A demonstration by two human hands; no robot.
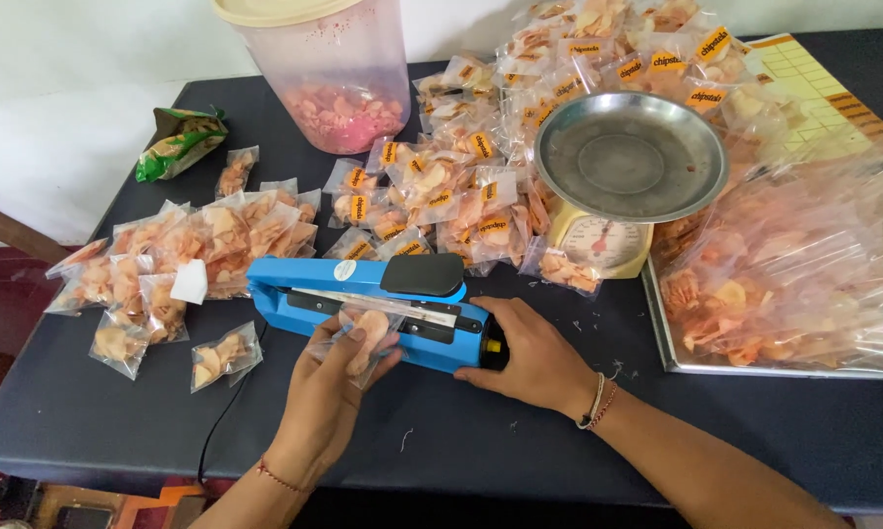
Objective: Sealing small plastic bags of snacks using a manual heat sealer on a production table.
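A blue heat sealer with a black handle lies across the middle of the dark table. My left hand holds a small clear packet of orange chips, with the packet's top edge laid in the sealer's jaw. My right hand rests on the right end of the sealer, fingers curled over it by the yellow knob.
Several small chip packets lie in a pile at the left and behind the sealer. A kitchen scale with a metal pan stands at the right, beside a tray bearing large clear bags of chips. A lidded plastic tub stands at the back.
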